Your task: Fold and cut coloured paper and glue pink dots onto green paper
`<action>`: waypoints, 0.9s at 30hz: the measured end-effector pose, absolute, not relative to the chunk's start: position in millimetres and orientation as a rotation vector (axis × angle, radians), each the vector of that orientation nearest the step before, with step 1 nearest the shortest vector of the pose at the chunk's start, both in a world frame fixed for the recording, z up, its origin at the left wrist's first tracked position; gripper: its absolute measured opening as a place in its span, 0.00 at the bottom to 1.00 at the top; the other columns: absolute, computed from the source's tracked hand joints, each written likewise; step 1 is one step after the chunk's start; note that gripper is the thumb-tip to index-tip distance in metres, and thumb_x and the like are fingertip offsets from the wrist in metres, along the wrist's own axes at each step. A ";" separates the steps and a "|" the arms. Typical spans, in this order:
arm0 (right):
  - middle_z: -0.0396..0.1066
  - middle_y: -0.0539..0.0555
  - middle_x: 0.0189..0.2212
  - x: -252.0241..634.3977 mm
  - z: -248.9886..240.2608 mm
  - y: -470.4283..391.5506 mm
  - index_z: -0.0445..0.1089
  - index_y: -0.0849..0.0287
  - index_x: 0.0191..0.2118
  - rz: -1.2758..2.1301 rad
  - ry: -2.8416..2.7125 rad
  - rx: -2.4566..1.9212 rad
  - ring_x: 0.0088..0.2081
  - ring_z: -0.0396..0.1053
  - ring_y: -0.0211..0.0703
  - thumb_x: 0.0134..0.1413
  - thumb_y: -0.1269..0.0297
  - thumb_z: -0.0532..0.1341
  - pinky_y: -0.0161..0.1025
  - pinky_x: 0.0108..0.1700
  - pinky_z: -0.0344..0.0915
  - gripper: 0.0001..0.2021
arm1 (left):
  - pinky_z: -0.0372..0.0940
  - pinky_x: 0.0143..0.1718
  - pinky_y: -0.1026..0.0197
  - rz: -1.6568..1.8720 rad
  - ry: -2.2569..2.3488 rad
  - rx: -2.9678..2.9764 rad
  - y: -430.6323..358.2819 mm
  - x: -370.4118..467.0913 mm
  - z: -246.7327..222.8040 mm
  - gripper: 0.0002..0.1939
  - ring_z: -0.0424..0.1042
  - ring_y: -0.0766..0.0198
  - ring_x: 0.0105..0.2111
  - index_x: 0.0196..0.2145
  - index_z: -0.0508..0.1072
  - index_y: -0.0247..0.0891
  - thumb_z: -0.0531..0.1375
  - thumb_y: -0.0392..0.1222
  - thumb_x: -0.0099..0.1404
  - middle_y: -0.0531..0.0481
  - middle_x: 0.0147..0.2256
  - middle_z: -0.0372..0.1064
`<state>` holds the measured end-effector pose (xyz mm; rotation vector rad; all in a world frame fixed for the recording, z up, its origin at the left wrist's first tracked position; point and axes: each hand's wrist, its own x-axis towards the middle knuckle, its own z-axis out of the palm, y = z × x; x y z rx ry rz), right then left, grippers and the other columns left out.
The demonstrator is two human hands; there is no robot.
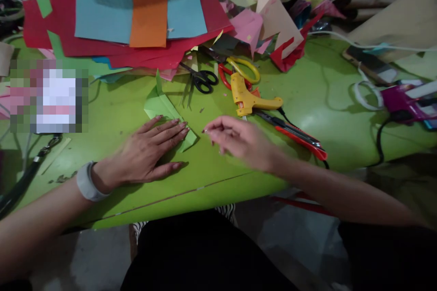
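My left hand (146, 148) lies flat with its fingers stretched over a folded light green paper (164, 105), pressing it against the table. The paper's pointed upper end stands up a little past my fingers, and a corner shows beyond the fingertips; the part under the hand is hidden. To the right of the paper, apart from it, my right hand (235, 138) hovers above the table. Its fingers are loosely curled in and slightly blurred, with nothing visible in them. Close beyond it lies a yellow hot glue gun (244, 95), beside a red utility knife (300, 138).
Black-handled scissors (205, 81) and red-and-yellow-handled scissors (244, 69) lie past the paper. Coloured sheets (102, 13) and paper scraps (247, 27) are piled at the back. A phone (370, 63) and purple device (399, 102) sit right. The green table's (205, 191) front edge is near.
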<state>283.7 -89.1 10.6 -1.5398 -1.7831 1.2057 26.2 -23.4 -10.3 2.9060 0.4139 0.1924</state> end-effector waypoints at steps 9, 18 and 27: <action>0.70 0.43 0.19 271.3 20.5 -75.5 0.64 0.58 0.43 2.028 -1.082 -1.579 0.12 0.61 0.29 0.63 0.72 0.57 0.26 0.12 0.46 0.05 | 0.44 0.72 0.45 0.167 0.369 2.929 -15.6 22.3 -7.6 0.34 0.56 0.51 0.69 0.72 0.50 0.36 0.50 0.55 0.76 0.41 0.69 0.53; 0.71 0.45 0.17 269.1 23.6 -64.6 0.65 0.60 0.37 2.072 -0.948 -1.613 0.11 0.62 0.30 0.61 0.74 0.56 0.26 0.12 0.49 0.04 | 0.44 0.72 0.44 0.162 0.346 2.909 -11.7 19.4 -9.7 0.35 0.56 0.50 0.69 0.72 0.49 0.39 0.52 0.55 0.75 0.42 0.69 0.53; 0.67 0.46 0.13 266.9 26.7 -59.4 0.66 0.59 0.35 2.038 -1.170 -1.731 0.13 0.66 0.35 0.62 0.72 0.55 0.28 0.14 0.54 0.05 | 0.41 0.72 0.45 0.137 0.358 2.933 -14.1 19.6 -8.4 0.34 0.54 0.51 0.70 0.71 0.51 0.35 0.49 0.57 0.76 0.42 0.70 0.50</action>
